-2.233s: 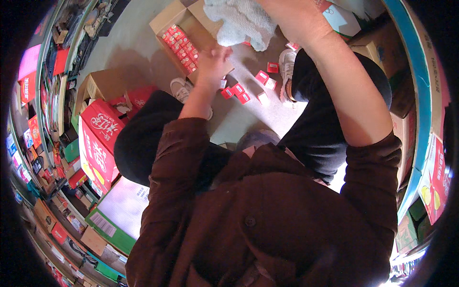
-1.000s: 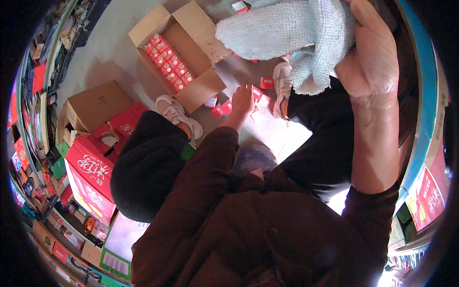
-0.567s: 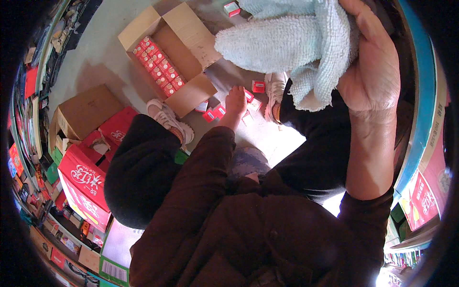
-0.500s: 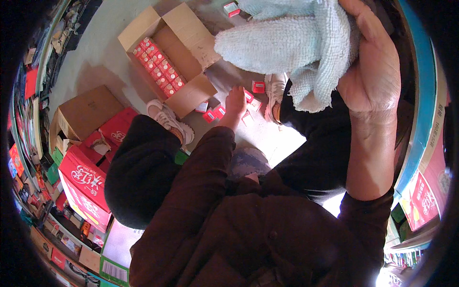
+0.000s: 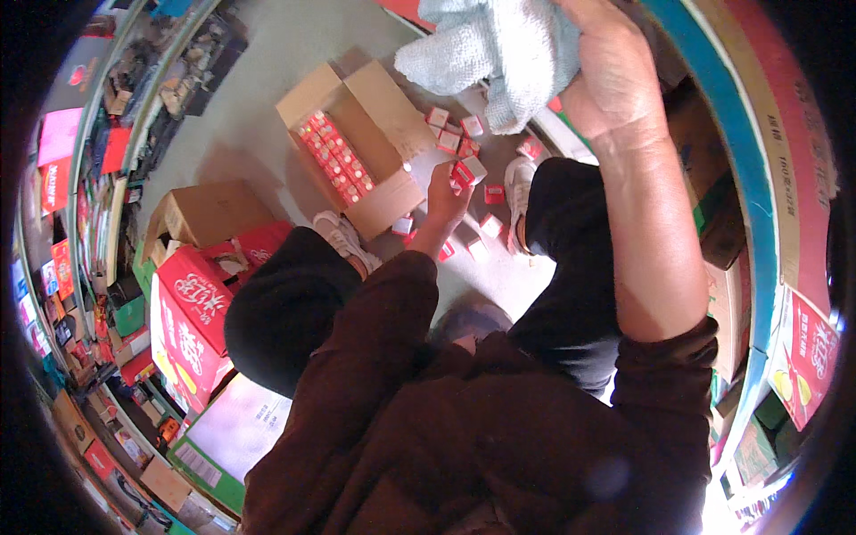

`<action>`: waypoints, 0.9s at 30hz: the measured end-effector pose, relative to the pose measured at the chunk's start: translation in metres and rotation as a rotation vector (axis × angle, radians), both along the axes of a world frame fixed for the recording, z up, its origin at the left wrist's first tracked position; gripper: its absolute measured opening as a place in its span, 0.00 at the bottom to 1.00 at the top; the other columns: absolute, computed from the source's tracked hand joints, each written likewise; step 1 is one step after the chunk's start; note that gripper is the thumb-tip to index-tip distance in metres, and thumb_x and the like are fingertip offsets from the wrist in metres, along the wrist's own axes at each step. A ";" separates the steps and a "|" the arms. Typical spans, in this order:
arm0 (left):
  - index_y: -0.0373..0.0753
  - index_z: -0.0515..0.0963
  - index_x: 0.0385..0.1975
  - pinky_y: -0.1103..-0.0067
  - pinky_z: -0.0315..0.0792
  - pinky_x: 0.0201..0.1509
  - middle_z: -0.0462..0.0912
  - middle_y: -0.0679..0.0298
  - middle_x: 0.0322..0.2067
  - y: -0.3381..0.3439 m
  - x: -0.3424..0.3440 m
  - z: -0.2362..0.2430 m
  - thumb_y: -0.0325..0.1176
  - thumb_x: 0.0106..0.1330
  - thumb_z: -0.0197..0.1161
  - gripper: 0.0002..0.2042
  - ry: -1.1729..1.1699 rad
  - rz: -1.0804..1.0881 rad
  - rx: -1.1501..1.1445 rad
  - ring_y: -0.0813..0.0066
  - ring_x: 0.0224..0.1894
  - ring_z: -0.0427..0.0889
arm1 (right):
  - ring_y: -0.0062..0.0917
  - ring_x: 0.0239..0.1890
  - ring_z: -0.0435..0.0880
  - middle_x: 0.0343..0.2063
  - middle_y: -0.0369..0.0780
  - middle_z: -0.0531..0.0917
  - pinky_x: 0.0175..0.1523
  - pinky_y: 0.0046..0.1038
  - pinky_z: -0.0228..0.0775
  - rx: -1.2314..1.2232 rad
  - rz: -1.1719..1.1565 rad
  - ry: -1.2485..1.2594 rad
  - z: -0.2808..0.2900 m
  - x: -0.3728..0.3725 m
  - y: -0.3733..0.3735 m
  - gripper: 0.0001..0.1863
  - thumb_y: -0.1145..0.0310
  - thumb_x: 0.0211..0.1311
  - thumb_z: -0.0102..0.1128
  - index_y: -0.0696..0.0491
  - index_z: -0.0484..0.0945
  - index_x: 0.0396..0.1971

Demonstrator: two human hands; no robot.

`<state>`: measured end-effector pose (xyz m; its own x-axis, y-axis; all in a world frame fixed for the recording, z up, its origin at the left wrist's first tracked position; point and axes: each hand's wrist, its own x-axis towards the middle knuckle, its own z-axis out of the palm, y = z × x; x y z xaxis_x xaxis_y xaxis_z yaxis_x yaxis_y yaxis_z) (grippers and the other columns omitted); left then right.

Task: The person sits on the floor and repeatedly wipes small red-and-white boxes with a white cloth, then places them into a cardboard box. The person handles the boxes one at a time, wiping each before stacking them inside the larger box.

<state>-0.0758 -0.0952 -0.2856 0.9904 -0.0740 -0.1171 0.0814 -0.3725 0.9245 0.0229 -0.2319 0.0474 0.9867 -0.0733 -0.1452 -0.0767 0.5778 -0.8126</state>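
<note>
My right hand is raised at the upper right, gripping a pale blue-white terry cloth that hangs in folds from it. Lower down, between my legs, my left hand has its fingers closed around a small red-and-white box; part of the fingers is hidden from this angle. Several similar small boxes lie loose on the floor around it, with a cluster farther out. Just to the left stands an open cardboard carton, with rows of red-and-white boxes packed along one side.
On the left are a closed brown carton, a red drinks case and a green-and-white carton. Shelves packed with goods curve along the left. A blue shelf edge runs close by my right arm. My shoes flank the loose boxes.
The view has shifted, bringing the farther cluster of boxes into sight. My left hand has moved onto a small box and closed on it. The cloth stays in my right hand, now higher and farther away.
</note>
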 end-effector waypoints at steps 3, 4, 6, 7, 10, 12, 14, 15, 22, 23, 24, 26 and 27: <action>0.41 0.70 0.47 0.79 0.74 0.39 0.74 0.64 0.43 0.005 0.026 0.060 0.20 0.51 0.65 0.22 0.017 0.147 -0.280 0.75 0.42 0.76 | 0.27 0.39 0.81 0.39 0.43 0.81 0.45 0.27 0.74 -0.014 -0.059 -0.088 0.002 -0.001 -0.005 0.16 0.68 0.61 0.57 0.61 0.73 0.46; 0.42 0.69 0.48 0.80 0.73 0.40 0.75 0.67 0.42 0.012 0.033 0.084 0.18 0.51 0.64 0.23 -0.022 0.122 -0.318 0.79 0.42 0.76 | 0.25 0.42 0.79 0.42 0.42 0.80 0.49 0.26 0.71 -0.155 -0.150 -0.127 0.004 -0.001 -0.005 0.20 0.70 0.56 0.59 0.62 0.73 0.48; 0.41 0.68 0.50 0.80 0.73 0.42 0.76 0.67 0.41 0.021 0.048 0.132 0.15 0.52 0.61 0.24 -0.149 0.088 -0.440 0.78 0.42 0.77 | 0.26 0.46 0.78 0.45 0.42 0.78 0.52 0.27 0.68 -0.140 -0.151 -0.152 0.009 -0.004 -0.006 0.21 0.67 0.59 0.57 0.61 0.71 0.50; 0.41 0.67 0.50 0.79 0.73 0.43 0.76 0.68 0.41 0.028 0.055 0.157 0.15 0.52 0.61 0.24 -0.178 0.062 -0.491 0.78 0.42 0.77 | 0.26 0.46 0.78 0.45 0.42 0.78 0.52 0.27 0.69 -0.080 -0.148 -0.190 0.012 -0.005 -0.006 0.21 0.67 0.60 0.57 0.61 0.71 0.51; 0.39 0.68 0.50 0.80 0.71 0.49 0.72 0.67 0.45 0.054 0.066 0.230 0.14 0.53 0.59 0.23 -0.334 0.014 -0.487 0.78 0.45 0.75 | 0.26 0.47 0.78 0.45 0.43 0.78 0.52 0.28 0.70 -0.024 -0.178 -0.178 0.023 -0.003 -0.005 0.22 0.68 0.60 0.57 0.62 0.68 0.52; 0.40 0.66 0.53 0.79 0.71 0.51 0.72 0.67 0.47 0.071 0.071 0.272 0.14 0.56 0.57 0.24 -0.426 -0.053 -0.358 0.77 0.48 0.74 | 0.26 0.46 0.79 0.45 0.42 0.79 0.52 0.29 0.71 0.038 -0.151 -0.194 0.028 -0.003 -0.005 0.19 0.69 0.62 0.55 0.60 0.69 0.51; 0.41 0.66 0.53 0.78 0.70 0.53 0.67 0.66 0.51 0.082 0.073 0.301 0.14 0.56 0.56 0.24 -0.526 -0.122 -0.274 0.75 0.51 0.72 | 0.26 0.46 0.79 0.45 0.41 0.79 0.52 0.29 0.72 0.117 -0.082 -0.236 0.029 -0.003 -0.003 0.18 0.71 0.62 0.54 0.59 0.70 0.51; 0.40 0.66 0.53 0.78 0.71 0.52 0.67 0.65 0.51 0.086 0.073 0.311 0.14 0.55 0.57 0.25 -0.537 -0.129 -0.247 0.75 0.51 0.72 | 0.26 0.46 0.79 0.44 0.40 0.79 0.51 0.29 0.72 0.150 -0.060 -0.252 0.029 -0.004 -0.001 0.17 0.71 0.62 0.54 0.59 0.70 0.50; 0.38 0.67 0.55 0.78 0.73 0.52 0.67 0.61 0.50 0.075 0.069 0.314 0.14 0.53 0.60 0.27 -0.536 -0.110 -0.216 0.70 0.50 0.73 | 0.18 0.46 0.75 0.41 0.33 0.78 0.52 0.24 0.67 -0.250 0.219 -0.355 0.009 -0.010 0.023 0.16 0.72 0.58 0.61 0.51 0.72 0.47; 0.37 0.67 0.55 0.78 0.73 0.52 0.67 0.61 0.49 0.074 0.070 0.313 0.14 0.52 0.60 0.27 -0.524 -0.111 -0.214 0.70 0.50 0.73 | 0.19 0.48 0.73 0.43 0.34 0.76 0.55 0.25 0.65 -0.435 0.240 -0.354 0.006 -0.011 0.026 0.19 0.72 0.58 0.61 0.52 0.70 0.49; 0.37 0.67 0.55 0.77 0.73 0.52 0.67 0.61 0.49 0.073 0.071 0.312 0.14 0.52 0.60 0.27 -0.510 -0.114 -0.208 0.69 0.50 0.73 | 0.20 0.50 0.71 0.45 0.35 0.74 0.57 0.25 0.63 -0.422 0.321 -0.385 0.005 -0.011 0.027 0.25 0.71 0.55 0.65 0.51 0.66 0.53; 0.35 0.67 0.55 0.77 0.72 0.54 0.67 0.61 0.50 0.076 0.073 0.312 0.14 0.52 0.59 0.27 -0.481 -0.127 -0.198 0.70 0.52 0.72 | 0.21 0.51 0.70 0.46 0.35 0.74 0.58 0.26 0.62 -0.612 0.323 -0.352 0.003 -0.007 0.032 0.28 0.71 0.54 0.66 0.51 0.65 0.55; 0.35 0.66 0.56 0.77 0.70 0.56 0.67 0.62 0.51 0.078 0.074 0.313 0.14 0.53 0.58 0.27 -0.464 -0.135 -0.198 0.71 0.53 0.71 | 0.22 0.52 0.70 0.47 0.36 0.74 0.58 0.26 0.61 -0.689 0.324 -0.378 0.002 -0.005 0.035 0.30 0.71 0.53 0.67 0.51 0.64 0.56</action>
<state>-0.0021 -0.0175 0.0273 0.9149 -0.1810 0.3609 -0.3901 -0.1657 0.9057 0.0179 -0.1973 0.0498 0.9474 0.2702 0.1713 0.1940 -0.0591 -0.9792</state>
